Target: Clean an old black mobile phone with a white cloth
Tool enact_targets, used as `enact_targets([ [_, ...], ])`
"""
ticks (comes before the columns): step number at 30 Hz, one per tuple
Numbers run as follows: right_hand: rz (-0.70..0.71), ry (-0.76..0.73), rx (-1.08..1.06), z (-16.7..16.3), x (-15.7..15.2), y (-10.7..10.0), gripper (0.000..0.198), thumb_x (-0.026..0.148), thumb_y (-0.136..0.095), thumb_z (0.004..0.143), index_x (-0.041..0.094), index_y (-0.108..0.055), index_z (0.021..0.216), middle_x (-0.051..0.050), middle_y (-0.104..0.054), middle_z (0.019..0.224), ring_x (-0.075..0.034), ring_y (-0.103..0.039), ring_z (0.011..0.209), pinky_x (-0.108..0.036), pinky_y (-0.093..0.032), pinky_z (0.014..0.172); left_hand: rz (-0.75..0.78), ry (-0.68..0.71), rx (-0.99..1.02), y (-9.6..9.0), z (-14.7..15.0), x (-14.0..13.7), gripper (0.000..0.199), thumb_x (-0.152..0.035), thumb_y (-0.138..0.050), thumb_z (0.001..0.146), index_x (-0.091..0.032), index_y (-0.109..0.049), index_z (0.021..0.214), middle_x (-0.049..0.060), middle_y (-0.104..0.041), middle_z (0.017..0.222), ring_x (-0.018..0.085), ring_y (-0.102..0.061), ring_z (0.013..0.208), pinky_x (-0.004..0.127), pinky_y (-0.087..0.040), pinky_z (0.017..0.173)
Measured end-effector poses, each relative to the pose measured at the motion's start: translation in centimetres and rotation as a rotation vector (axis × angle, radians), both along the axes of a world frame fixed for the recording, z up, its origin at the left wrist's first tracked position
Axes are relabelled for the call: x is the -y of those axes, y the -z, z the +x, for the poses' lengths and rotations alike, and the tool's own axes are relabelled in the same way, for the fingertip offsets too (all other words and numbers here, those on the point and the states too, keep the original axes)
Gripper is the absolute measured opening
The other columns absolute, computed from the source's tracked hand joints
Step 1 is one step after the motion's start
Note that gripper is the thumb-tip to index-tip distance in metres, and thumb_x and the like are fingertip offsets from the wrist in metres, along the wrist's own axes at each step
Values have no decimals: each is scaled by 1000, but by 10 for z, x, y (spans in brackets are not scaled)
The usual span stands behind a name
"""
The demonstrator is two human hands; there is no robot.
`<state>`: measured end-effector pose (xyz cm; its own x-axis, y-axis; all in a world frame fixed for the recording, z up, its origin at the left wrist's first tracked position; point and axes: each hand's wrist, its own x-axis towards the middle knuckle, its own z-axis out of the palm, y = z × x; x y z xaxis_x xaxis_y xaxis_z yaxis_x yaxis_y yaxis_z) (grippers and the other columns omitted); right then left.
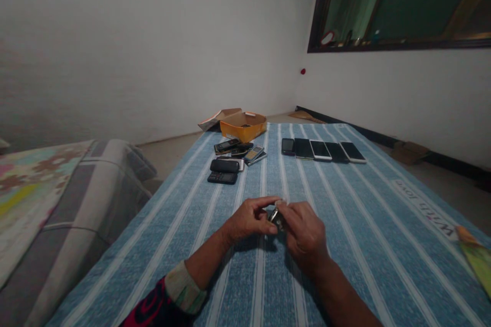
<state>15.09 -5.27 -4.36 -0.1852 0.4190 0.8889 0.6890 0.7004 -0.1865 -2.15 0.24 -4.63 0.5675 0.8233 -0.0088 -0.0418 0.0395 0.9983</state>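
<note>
Above the striped cloth, near the middle of the view, my left hand grips a small dark mobile phone with a shiny edge, its thumb and index finger at opposite ends. Opposite it, my right hand is closed with its fingers pressed against the phone. Something whitish shows at the right fingertips; it is too small to tell what it is. Most of the phone's face is hidden by the fingers.
Several older keypad phones lie in a loose pile at the left. A row of smartphones lies at the right. Behind the pile stands an open orange box. A blue striped cloth covers the table; a draped seat is at the left.
</note>
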Motion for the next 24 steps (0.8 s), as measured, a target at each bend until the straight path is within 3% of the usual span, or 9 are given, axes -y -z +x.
enact_targets([
  [3, 7, -40, 54, -6, 3, -1, 26, 9, -46, 91, 12, -65, 108, -9, -62, 77, -19, -53, 70, -29, -44, 60, -10, -22, 21, 1, -1, 0, 81, -33, -92, 46, -15, -67, 121, -1, -59, 67, 11, -48, 59, 26, -39, 61],
  [6, -33, -19, -51, -4, 1, 0, 31, 6, -42, 91, 14, -66, 109, -8, -63, 78, -18, -56, 72, -29, -47, 63, -3, -19, 12, 1, -1, 0, 83, -36, -91, 48, -15, -65, 124, -1, -59, 69, 10, -46, 58, 26, -37, 60],
  [10, -173, -47, -221, 6, -7, 4, 31, 7, -46, 89, 17, -68, 108, -4, -62, 75, -16, -60, 70, -26, -50, 62, 43, 15, -21, 2, -2, 2, 83, -39, -90, 51, -16, -64, 126, -3, -55, 63, 8, -39, 52, 24, -31, 54],
  [16, -358, -154, -424, 2, -3, -2, 26, 11, -48, 90, 18, -70, 102, -1, -60, 73, -13, -60, 65, -24, -49, 58, 119, 10, -34, 1, -3, 5, 82, -40, -89, 51, -17, -64, 125, -4, -52, 60, 9, -40, 54, 25, -32, 54],
  [24, -271, -150, -325, 1, 0, -3, 27, 9, -47, 91, 18, -68, 105, -3, -61, 75, -13, -60, 68, -24, -49, 61, 119, 84, -6, -7, -3, 6, 80, -30, -89, 53, -21, -62, 128, 4, -65, 88, 15, -54, 71, 32, -44, 69],
])
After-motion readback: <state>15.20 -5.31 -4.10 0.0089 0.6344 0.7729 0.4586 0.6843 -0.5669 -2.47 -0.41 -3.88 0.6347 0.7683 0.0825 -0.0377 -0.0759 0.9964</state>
